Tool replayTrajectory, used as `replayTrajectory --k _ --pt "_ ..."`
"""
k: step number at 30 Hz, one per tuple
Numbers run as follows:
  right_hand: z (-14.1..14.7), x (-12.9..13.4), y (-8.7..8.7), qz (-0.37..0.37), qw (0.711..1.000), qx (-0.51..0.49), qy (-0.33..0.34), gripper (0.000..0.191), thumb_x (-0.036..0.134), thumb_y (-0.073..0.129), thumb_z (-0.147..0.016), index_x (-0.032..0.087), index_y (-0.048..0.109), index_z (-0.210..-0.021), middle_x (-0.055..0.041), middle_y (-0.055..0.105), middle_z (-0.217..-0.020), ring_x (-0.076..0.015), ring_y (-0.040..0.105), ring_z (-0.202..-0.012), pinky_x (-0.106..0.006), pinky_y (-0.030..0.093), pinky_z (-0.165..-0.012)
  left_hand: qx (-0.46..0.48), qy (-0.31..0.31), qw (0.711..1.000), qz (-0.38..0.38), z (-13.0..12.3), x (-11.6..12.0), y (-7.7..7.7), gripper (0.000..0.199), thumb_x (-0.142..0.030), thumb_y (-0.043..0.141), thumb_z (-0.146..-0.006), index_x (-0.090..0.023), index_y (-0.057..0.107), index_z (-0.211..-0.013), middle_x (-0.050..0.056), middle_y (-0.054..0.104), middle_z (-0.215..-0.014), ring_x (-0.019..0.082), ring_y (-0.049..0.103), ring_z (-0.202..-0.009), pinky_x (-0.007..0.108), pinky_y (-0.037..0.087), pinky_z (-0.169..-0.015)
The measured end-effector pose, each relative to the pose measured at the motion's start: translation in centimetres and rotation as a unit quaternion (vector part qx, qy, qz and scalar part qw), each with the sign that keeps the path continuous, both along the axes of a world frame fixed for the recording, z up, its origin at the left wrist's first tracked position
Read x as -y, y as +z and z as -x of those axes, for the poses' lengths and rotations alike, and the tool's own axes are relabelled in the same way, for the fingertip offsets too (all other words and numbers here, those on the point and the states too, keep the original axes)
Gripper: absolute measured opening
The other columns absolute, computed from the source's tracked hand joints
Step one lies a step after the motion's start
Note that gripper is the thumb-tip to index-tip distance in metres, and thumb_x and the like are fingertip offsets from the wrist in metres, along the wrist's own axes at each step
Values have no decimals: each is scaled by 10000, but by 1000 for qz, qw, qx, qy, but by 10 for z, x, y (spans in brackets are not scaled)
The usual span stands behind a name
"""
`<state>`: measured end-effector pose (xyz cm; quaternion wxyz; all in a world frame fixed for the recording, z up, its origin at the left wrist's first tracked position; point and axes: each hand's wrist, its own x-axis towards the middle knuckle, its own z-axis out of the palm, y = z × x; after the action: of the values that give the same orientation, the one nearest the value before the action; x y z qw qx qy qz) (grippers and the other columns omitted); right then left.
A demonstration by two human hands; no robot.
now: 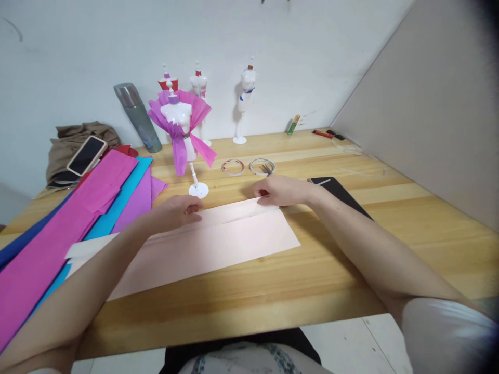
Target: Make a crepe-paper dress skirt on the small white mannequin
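Note:
A long sheet of pale pink paper [218,244] lies across the table, its far edge turned over into a narrow strip. My left hand [175,214] has curled fingers closed on the far edge, left of the sheet's middle. Near the right end, my right hand [277,191] pinches the same edge between thumb and fingers. Just behind the right hand, metal tips like those of scissors [267,169] poke out over a tape roll [262,160]; their other end is hidden. My left forearm covers part of the sheet.
A small mannequin [177,117] in purple and pink paper stands beyond my left hand, with several mannequins behind. Left lie folded coloured papers [74,218], a phone [87,156] and a bottle [138,118]. A second tape roll [233,167], a black tablet-like object [339,195] and a glue stick [293,125] are also here.

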<state>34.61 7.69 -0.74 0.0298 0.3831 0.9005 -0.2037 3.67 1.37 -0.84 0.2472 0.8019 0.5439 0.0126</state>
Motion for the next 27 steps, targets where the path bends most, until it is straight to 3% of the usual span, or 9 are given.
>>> replayTrajectory --k 6,12,16,21,24,27 --pt "-2 -5 -2 -3 999 -50 -4 113 146 547 -762 194 476 -688 35 499 -619 -108 405 -580 -257 261 -586 29 8 999 25 -11 -17 0 393 -441 596 -756 -202 646 -1064 42 686 -1027 204 634 -896 287 456 -766" --pt "-4 -10 -8 13 996 -83 13 143 164 570 -756 200 467 -663 35 492 -614 -115 420 -579 -249 278 -576 36 -79 996 11 -38 -37 -9 249 -413 575 -772 -199 648 -875 -2 578 -808 164 531 -766 267 339 -644" --pt "-9 -11 -1 32 996 -88 2 82 221 601 -775 194 548 -719 14 559 -659 -133 498 -614 -252 336 -589 49 -93 994 18 -56 -44 -17 266 -353 563 -743 -196 425 -579 -35 393 -591 122 380 -587 293 219 -561" --pt "-32 -19 12 -9 992 -14 -126 59 233 607 -799 195 629 -839 -25 688 -797 -163 595 -704 -264 401 -640 67 -73 995 13 -63 -45 -22 311 -322 540 -715 -202 318 -534 -44 291 -545 111 320 -557 304 183 -559" --pt "-42 -27 6 -11 981 61 -184 28 213 624 -776 195 617 -755 -46 681 -708 -176 593 -649 -282 384 -609 69 -65 995 15 -63 -42 -19 308 -321 529 -711 -206 303 -537 -46 268 -556 109 299 -557 304 176 -558" --pt "-44 -32 -5 16 972 111 -207 146 280 653 -778 211 568 -682 -36 637 -594 -185 586 -574 -294 377 -574 68 -63 996 18 -64 -39 -15 322 -317 512 -712 -208 266 -536 -46 244 -566 105 278 -554 302 177 -559"
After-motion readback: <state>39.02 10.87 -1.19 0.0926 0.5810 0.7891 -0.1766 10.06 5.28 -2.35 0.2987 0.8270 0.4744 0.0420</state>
